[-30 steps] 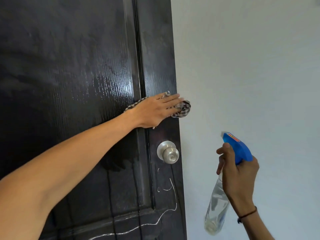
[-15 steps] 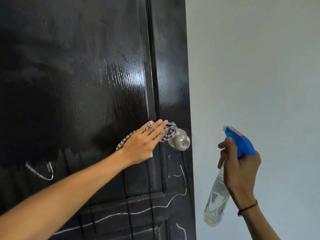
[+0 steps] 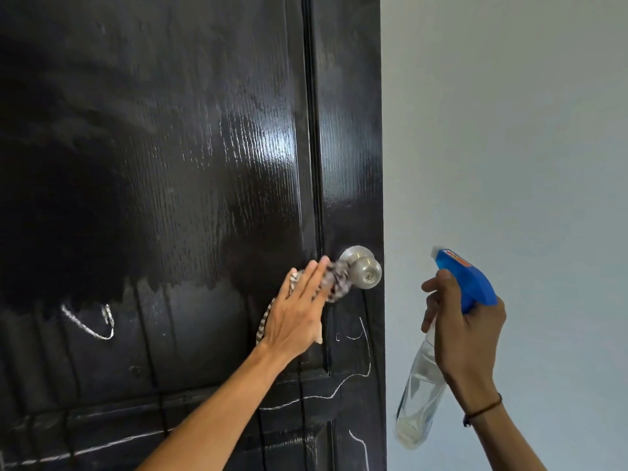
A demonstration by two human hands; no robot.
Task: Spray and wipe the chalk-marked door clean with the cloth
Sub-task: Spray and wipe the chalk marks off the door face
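Left hand (image 3: 299, 321), fingers straight, pressed checked black-and-white cloth (image 3: 336, 280) against wet black wooden door (image 3: 170, 164), touching round silver metal doorknob (image 3: 362, 266). Right hand (image 3: 465, 331), right of doorknob, gripped clear spray bottle with blue trigger head (image 3: 424, 379). White chalk lines (image 3: 88, 322) lay below doorknob.

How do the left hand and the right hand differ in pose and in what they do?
The left hand lies flat, fingers straight, pressing the cloth on the door beside the knob; the right hand is curled round the spray bottle. The left hand touches the door; the right hand is off it, before the wall. Only the right wrist wears a band. Both are bare.
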